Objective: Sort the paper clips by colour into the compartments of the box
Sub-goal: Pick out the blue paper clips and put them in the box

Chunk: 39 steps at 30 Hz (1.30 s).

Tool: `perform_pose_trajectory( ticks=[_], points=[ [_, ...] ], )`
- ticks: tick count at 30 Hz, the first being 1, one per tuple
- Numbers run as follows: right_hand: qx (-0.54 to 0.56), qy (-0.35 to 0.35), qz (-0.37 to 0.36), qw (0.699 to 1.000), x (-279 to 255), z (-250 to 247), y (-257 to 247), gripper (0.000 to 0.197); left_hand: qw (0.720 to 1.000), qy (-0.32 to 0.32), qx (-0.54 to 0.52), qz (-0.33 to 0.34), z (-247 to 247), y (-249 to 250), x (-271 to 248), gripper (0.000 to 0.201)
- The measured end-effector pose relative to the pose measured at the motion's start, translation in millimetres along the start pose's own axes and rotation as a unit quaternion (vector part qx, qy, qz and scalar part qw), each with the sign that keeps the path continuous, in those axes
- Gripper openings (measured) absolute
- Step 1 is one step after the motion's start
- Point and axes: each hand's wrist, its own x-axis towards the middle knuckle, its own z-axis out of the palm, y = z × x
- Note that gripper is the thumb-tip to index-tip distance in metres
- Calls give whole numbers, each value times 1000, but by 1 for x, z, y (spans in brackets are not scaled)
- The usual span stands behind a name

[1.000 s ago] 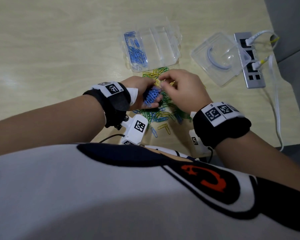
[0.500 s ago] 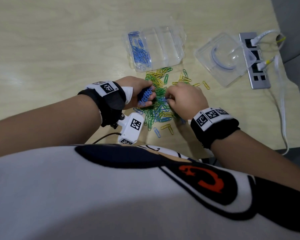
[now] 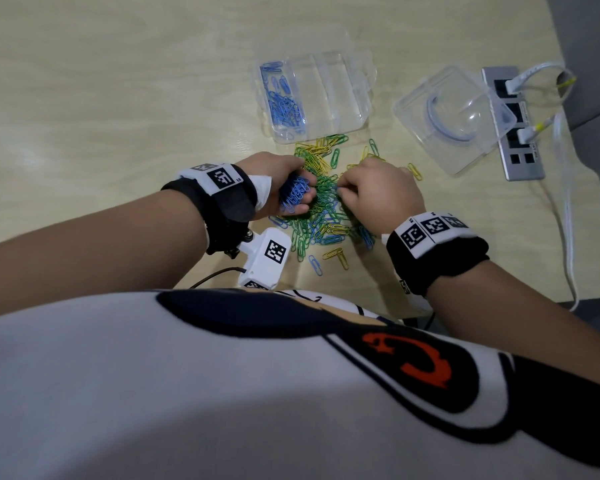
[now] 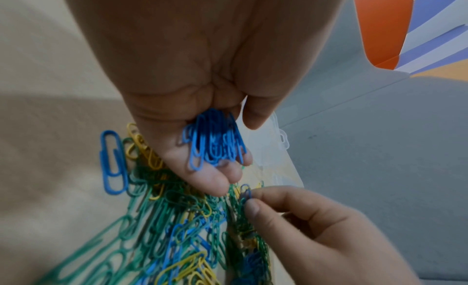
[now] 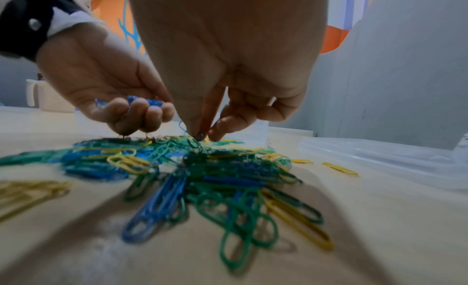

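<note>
1. Blue clips (image 3: 294, 194) fill my left hand (image 3: 280, 188), fingers curled round the bunch, knuckles resting on the mixed pile (image 3: 321, 216) near the table's (image 3: 118, 98) front edge.
2. My right hand (image 3: 378, 195) pinches one blue clip (image 4: 245, 191) between thumb and forefinger at the pile's top. I should lift it slowly and shake off any green clips that cling.
3. I judge it best to pass it into the left palm without loosening that hold.
4. Toward the far edge stands the clear box (image 3: 314, 95); only its left compartment holds blue clips. Its lid (image 3: 447, 116) lies to the right, by the table's right edge.
</note>
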Motion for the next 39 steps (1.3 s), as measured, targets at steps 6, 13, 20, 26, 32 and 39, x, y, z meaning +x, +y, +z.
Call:
perform_pose_trajectory(
  ticks=[6,13,20,26,32,39],
  points=[
    [99,47,-48,993,-1,-14,-18,20,999,31,-25,2,9,1,-4,34],
    [193,67,-6,979,-2,-16,-11,19,1000,-11,-25,-10,6,0,-2,35],
    [-40,-236,132,962,-14,-26,20,28,999,-33,-1,3,9,1,-1,40],
    [-97,-204,121,967,-28,-16,2,42,999,-33,15,0,12,0,0,42],
    [-65,-157,119,978,-23,-12,2,19,999,-31,5,-1,11,1,0,41],
    [23,-110,132,985,-17,-27,11,11,1000,-28,8,-4,13,3,0,44]
  ],
)
